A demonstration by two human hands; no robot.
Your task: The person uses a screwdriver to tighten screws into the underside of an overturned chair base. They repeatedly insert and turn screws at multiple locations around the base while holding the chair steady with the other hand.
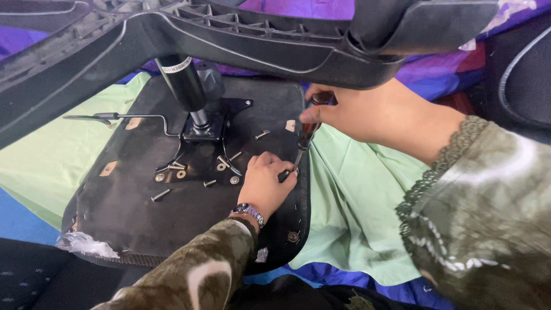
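An office chair seat lies upside down, black underside up, with its metal mechanism plate and gas cylinder standing on it. My right hand grips the handle of a screwdriver that points down at the seat's right edge. My left hand, with a wristwatch, pinches a small screw at the screwdriver tip. Several loose screws and washers lie on the seat near the plate.
The black star base leg of the chair crosses the top of the view above the seat. A light green cloth lies under the seat. A thin metal lever sticks out left. Clear plastic wrap clings to the seat's near-left corner.
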